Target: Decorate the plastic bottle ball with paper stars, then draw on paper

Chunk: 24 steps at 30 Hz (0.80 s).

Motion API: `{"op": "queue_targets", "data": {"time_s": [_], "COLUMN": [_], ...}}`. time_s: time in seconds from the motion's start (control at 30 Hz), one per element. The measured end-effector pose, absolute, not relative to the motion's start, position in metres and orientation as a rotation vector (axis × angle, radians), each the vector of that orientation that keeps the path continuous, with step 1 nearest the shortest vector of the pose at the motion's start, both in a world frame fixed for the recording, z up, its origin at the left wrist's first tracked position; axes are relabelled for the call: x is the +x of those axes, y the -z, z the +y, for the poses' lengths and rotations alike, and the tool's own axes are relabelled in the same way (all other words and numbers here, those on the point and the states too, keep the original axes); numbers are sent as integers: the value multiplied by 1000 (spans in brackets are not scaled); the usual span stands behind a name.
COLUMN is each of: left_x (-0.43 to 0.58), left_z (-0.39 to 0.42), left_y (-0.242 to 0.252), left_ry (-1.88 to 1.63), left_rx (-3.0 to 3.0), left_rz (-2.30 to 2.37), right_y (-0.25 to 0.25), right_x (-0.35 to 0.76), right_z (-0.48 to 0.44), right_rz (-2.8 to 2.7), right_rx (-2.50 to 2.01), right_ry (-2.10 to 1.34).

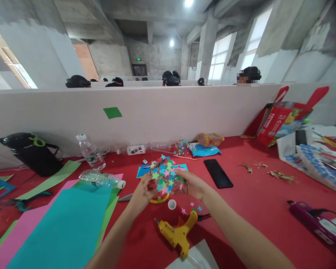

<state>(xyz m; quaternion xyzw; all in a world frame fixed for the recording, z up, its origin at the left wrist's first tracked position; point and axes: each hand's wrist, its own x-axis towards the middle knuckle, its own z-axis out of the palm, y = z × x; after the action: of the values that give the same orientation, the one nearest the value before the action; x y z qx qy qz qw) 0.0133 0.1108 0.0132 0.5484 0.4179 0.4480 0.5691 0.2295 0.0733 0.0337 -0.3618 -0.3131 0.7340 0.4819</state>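
Note:
Between my two hands is a clear, rounded plastic piece covered in colourful stars [165, 175]. Its exact kind I cannot make out. My left hand [142, 192] is closed around its left side, and my right hand [194, 183] grips the right side. Just below lie a white bottle cap [172, 204] and several loose paper stars [192, 207]. Nearer to me rests a yellow glue gun [177, 231], its nozzle to the left. Scissors [126, 197] with a yellow handle lie partly hidden beneath my hands.
Coloured paper sheets [64, 220] cover the left, with a plastic bottle [100, 178] on top. A black phone [218, 173] lies right of my hands. Behind stand a water bottle [91, 152], a star-covered ball [181, 147] and a white partition [145, 116]. A purple device [316, 220] lies far right.

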Motion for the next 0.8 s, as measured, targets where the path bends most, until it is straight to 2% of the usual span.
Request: {"op": "queue_targets", "data": {"time_s": [0.3,0.47,0.8], "left_x": [40,80,82], "left_z": [218,275,305], "left_y": [-20,-16,-1], "left_ry": [-1014,-931,-631], "left_rx": [2090,2446,2836], "left_rz": [1129,1245,1664], "right_y": [-52,-40,-27], "right_x": [260,266,284], "right_z": [98,116,137], "right_rz": [-792,-933,-911], "right_rx": [-1048,-1150,-1181], "right_ry": [-1440,-1303,-1228]}}
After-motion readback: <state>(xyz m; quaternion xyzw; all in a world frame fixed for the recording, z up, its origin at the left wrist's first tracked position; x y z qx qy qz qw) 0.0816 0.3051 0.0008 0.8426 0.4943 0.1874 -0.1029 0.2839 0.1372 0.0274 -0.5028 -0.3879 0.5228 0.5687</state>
